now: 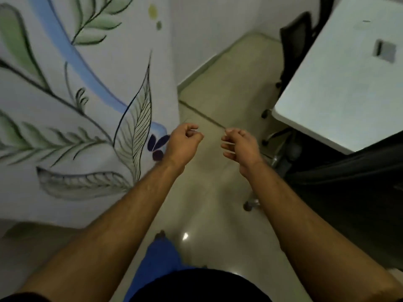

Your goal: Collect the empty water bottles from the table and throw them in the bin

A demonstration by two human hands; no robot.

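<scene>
No bottle and no bin show in the head view. Both of my arms reach forward over the tiled floor. My left hand (pixel 184 141) is loosely curled with the fingers bent in and holds nothing. My right hand (pixel 238 144) has its fingers bent but apart and is also empty. The white table (pixel 340 88) stands at the right, beyond my right hand; its visible top carries only a small grey square.
A wall painted with green leaves and a blue stripe (pixel 87 105) runs close along the left. Black office chairs (pixel 296 44) stand by the table, their wheeled bases (pixel 253 203) on the floor at right. A beige floor corridor (pixel 218 101) leads ahead to a corner.
</scene>
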